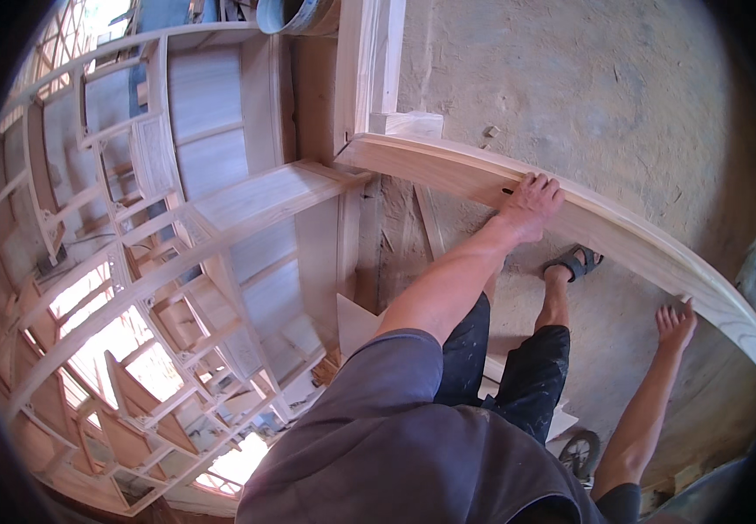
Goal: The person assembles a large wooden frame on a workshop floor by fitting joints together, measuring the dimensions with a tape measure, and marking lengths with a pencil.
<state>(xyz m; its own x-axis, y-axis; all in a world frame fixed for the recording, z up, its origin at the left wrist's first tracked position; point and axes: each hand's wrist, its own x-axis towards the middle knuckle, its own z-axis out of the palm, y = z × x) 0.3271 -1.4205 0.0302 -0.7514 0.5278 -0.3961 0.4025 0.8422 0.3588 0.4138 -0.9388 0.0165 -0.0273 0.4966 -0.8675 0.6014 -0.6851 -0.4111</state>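
A long pale wooden rail (pixel 609 229) runs from the upper middle to the right rim, a small dark slot in its side. My left hand (pixel 531 208) is closed over its top edge beside the slot, fingers folded toward the far side. Farther right, my right hand (pixel 676 327) is at the rail's lower edge. Its fingers are apart, and one fingertip appears to touch the wood. At its left end the rail meets an upright-looking timber (pixel 356 74) and a small wood block (pixel 417 124).
At left stands a large wooden cabinet frame (pixel 256 199) with panels and lattice shelves. A bucket (pixel 295 16) sits at the top. My sandalled foot (pixel 577 262) is on the dusty floor (pixel 570 79) beside the rail. A small wheel (pixel 580 454) shows at lower right.
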